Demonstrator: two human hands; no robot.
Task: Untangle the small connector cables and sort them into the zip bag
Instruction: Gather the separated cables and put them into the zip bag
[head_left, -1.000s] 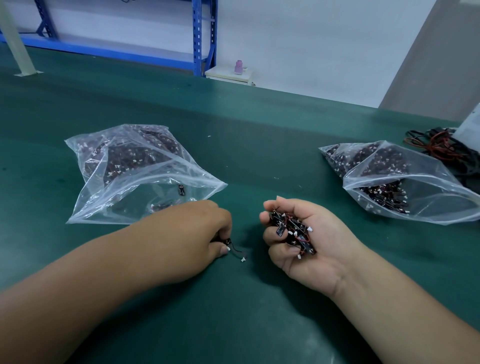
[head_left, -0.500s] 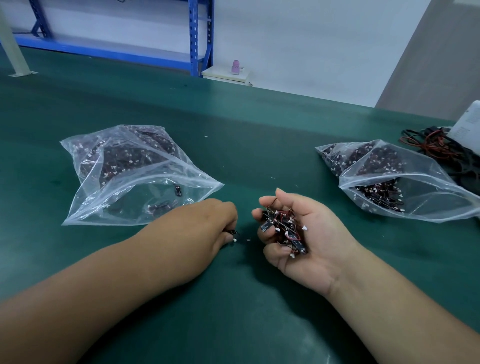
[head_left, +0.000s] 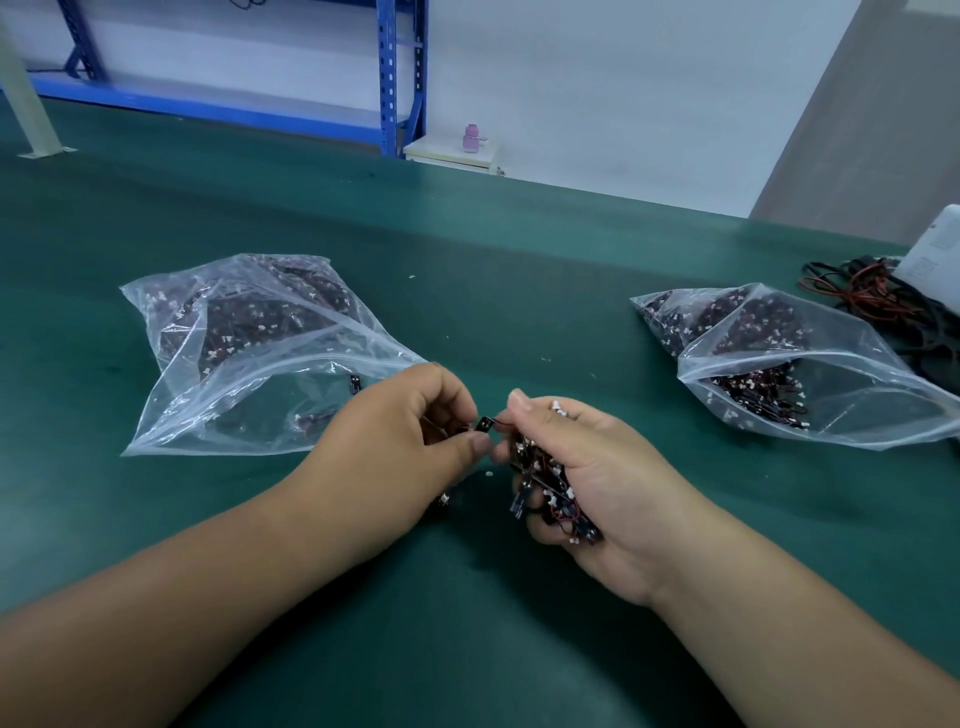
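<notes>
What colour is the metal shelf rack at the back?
The shelf rack is blue, seen in the head view.

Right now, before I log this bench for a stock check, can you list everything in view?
table: one, green, under everything.
left zip bag: one, clear, table left, holds dark cables with white plugs.
right zip bag: one, clear, table right, same contents.
loose wires: one heap, black and red, far right.
white object: one, white, right edge, cut off.
shelf rack: one, blue, back left.
small bottle: one, pink, on white cabinet, back.
cable bundle: one, black and red, in right hand.
single cable: one, black, between the hands.
left hand: pinches single cable.
right hand: holds cable bundle.
</notes>
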